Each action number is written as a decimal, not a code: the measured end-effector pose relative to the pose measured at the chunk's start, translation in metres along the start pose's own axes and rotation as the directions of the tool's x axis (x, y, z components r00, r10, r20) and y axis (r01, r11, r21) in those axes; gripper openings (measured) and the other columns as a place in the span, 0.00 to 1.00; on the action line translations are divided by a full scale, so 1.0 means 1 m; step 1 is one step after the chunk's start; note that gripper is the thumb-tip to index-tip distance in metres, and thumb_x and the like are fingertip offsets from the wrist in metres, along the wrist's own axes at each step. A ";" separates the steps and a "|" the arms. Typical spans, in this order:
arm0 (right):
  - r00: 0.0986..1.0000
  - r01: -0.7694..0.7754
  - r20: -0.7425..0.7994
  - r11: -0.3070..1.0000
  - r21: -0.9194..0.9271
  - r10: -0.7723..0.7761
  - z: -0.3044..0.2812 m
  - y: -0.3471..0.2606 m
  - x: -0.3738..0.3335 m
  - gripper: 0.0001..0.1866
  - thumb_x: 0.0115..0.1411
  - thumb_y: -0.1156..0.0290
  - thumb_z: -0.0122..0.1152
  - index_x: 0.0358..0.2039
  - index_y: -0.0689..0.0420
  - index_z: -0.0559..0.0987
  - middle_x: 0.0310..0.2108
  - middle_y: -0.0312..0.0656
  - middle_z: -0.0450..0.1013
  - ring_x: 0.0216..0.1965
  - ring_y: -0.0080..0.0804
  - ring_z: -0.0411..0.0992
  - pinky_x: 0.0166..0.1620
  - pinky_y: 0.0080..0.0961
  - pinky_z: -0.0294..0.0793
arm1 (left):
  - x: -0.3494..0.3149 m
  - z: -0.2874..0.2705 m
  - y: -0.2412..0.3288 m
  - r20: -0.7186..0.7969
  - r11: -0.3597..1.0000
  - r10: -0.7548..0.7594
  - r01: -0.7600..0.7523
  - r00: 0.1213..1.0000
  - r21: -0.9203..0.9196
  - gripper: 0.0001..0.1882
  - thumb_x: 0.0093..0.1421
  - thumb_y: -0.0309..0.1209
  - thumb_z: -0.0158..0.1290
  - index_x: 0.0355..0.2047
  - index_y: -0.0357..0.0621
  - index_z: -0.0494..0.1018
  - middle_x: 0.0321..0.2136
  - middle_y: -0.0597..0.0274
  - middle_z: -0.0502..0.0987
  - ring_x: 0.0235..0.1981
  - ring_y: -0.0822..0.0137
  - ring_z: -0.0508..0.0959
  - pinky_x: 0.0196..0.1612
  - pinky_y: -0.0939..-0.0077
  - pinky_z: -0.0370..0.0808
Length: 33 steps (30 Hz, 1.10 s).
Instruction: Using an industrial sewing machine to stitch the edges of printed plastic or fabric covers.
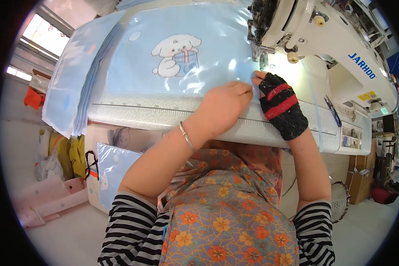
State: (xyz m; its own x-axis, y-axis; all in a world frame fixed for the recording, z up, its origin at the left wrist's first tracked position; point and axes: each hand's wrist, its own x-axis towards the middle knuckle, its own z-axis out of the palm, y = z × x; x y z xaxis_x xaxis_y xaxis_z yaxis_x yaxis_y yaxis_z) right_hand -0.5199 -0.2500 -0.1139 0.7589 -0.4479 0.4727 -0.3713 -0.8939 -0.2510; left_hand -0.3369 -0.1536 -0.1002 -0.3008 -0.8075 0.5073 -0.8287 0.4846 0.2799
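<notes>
A glossy pale-blue sheet (pixel 177 55), printed with a white long-eared animal, is laid flat ahead and left of the hands, long axis left to right. The bare left hand (pixel 221 108) and right hand (pixel 283 106), gloved in black-and-red knit, are held close together at its near right corner; pinching cannot be told. The sewing machine's needle area (pixel 263 61) is approached closer by the right.
</notes>
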 end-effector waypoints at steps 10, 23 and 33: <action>0.999 -0.034 -0.027 0.994 -0.103 0.031 0.006 0.004 0.006 0.22 0.52 0.83 0.52 0.49 0.57 0.76 0.50 0.48 0.72 0.50 0.48 0.71 0.55 0.39 0.70 | 0.041 0.014 -0.051 0.076 0.992 -0.057 0.048 0.995 0.119 0.17 0.49 0.20 0.52 0.41 0.43 0.76 0.43 0.62 0.77 0.46 0.58 0.77 0.46 0.67 0.76; 0.993 -0.092 -0.080 0.994 -0.054 0.088 0.001 0.006 0.003 0.12 0.57 0.80 0.54 0.40 0.56 0.80 0.44 0.46 0.76 0.47 0.46 0.73 0.53 0.37 0.72 | 0.042 0.000 -0.091 -0.146 0.928 -0.219 0.252 0.965 0.273 0.26 0.54 0.30 0.52 0.55 0.38 0.68 0.58 0.47 0.66 0.64 0.51 0.61 0.66 0.47 0.53; 0.990 -0.130 -0.056 0.991 0.012 0.131 0.004 0.001 0.007 0.11 0.57 0.79 0.54 0.39 0.57 0.80 0.44 0.47 0.76 0.48 0.46 0.73 0.54 0.37 0.71 | 0.000 -0.046 -0.126 -0.013 0.787 -0.438 0.390 0.899 0.478 0.19 0.56 0.24 0.48 0.49 0.42 0.72 0.41 0.55 0.75 0.43 0.53 0.76 0.43 0.61 0.75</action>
State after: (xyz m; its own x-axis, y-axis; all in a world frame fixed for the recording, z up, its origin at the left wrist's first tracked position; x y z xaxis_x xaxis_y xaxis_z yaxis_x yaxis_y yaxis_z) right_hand -0.5124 -0.2538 -0.1140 0.6727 -0.5611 0.4823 -0.4607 -0.8277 -0.3203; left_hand -0.2109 -0.1988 -0.0983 0.0984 -0.9336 0.3445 -0.9951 -0.0942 0.0289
